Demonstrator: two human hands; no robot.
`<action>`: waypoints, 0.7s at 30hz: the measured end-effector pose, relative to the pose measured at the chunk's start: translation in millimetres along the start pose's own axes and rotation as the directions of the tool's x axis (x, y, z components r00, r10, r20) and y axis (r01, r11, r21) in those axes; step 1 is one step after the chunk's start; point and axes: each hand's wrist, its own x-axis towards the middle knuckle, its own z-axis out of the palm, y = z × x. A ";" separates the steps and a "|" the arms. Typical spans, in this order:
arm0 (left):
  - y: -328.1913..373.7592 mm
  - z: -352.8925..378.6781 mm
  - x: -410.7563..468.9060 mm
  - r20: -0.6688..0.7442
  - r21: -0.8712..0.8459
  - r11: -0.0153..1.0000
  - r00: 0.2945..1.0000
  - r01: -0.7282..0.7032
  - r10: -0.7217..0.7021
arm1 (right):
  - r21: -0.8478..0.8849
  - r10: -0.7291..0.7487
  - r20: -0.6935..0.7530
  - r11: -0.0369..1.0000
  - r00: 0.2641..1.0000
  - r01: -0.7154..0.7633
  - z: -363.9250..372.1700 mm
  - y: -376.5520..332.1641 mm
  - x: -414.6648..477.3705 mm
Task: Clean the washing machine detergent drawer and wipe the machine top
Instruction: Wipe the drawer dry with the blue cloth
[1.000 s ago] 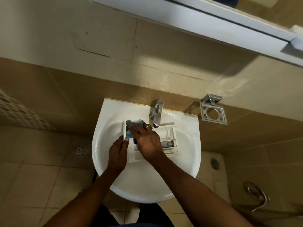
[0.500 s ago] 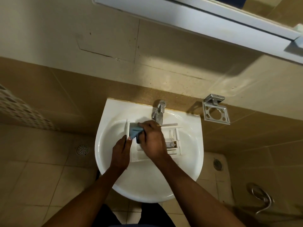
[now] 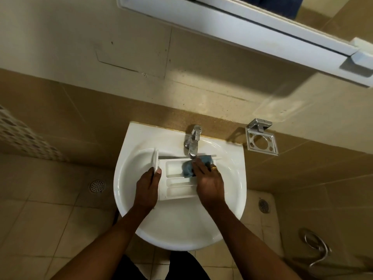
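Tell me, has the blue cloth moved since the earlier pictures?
Yes. The blue cloth, held by the right hand, went right: earlier it sat left of the tap, near the front of the drawer; now it lies straight below it.

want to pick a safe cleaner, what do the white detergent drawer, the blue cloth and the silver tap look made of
White compartmented detergent drawer: likely moulded plastic, matte, with thin walls. Crumpled blue cloth: soft fabric, perhaps microfibre; it bunches. Silver tap: metal, probably chromed, with mirror-like glints.
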 end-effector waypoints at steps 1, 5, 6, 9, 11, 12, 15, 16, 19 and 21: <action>0.5 0.7 -0.5 0.003 -0.002 1.000 1.000 0.007 -0.007 | 0.007 0.070 0.001 0.998 0.998 -0.070 -0.4 9.1 -4.0; 3.0 2.1 -1.3 0.006 -0.003 1.000 1.000 0.028 -0.028 | 0.094 0.274 0.021 0.957 0.962 -0.275 -18.6 34.7 -11.1; 3.7 2.5 -1.6 0.009 -0.005 0.999 0.999 0.032 -0.031 | 0.091 0.297 0.018 0.951 0.955 -0.297 -23.3 37.4 -11.4; 2.8 0.3 -2.0 0.067 0.034 0.999 0.997 0.035 -0.038 | 0.092 0.332 -0.003 0.939 0.943 -0.330 -33.3 32.1 -15.1; 2.7 -1.0 -4.3 0.131 0.095 0.995 0.991 0.030 -0.042 | 0.173 0.405 0.017 0.900 0.914 -0.401 -40.3 30.6 -17.2; 3.9 -1.8 -6.0 0.147 0.141 0.990 0.988 0.029 -0.049 | 0.224 0.451 0.039 0.866 0.892 -0.448 -42.8 32.5 -17.1; 5.8 -5.3 -10.7 0.167 0.212 0.977 0.984 0.031 -0.068 | 0.438 0.536 0.017 0.755 0.844 -0.488 -54.3 43.9 -17.1; 8.2 -7.8 -12.9 0.180 0.215 0.976 0.982 0.014 -0.054 | 0.512 0.546 0.001 0.719 0.838 -0.470 -59.6 47.5 -17.1; 15.4 -18.0 -17.9 0.212 0.209 0.976 0.977 -0.058 0.013 | 0.699 0.548 0.020 0.591 0.836 -0.403 -75.2 54.8 -15.8; 21.4 -24.8 -22.9 0.227 0.203 0.972 0.972 -0.116 0.068 | 0.780 0.500 0.074 0.510 0.863 -0.363 -84.2 53.4 -13.1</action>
